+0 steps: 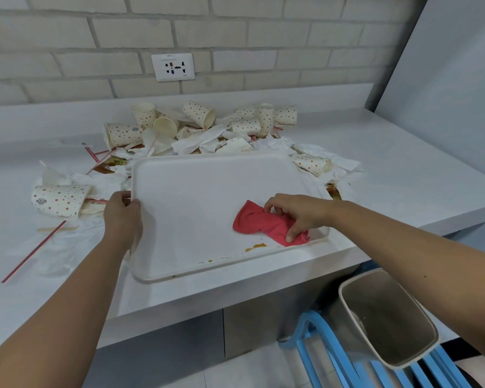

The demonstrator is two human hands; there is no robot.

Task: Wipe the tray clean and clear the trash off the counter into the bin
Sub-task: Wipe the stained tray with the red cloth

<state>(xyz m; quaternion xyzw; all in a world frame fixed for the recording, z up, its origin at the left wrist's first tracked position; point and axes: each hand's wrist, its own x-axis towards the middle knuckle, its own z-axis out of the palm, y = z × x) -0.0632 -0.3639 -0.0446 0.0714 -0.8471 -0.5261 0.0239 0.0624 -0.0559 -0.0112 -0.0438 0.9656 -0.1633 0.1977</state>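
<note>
At tray near-right rim, cloth

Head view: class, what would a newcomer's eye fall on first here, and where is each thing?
The red cloth stands out, gripped by the right hand on the tray's near right corner, beside a brown smear. The left hand holds the tray's left edge. Behind the tray, a heap of dotted cups and crumpled napkins sprawls across the counter toward the brick wall.

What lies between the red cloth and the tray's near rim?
In the head view, a brown smear lies on the tray floor, between the cloth and that rim.
</note>
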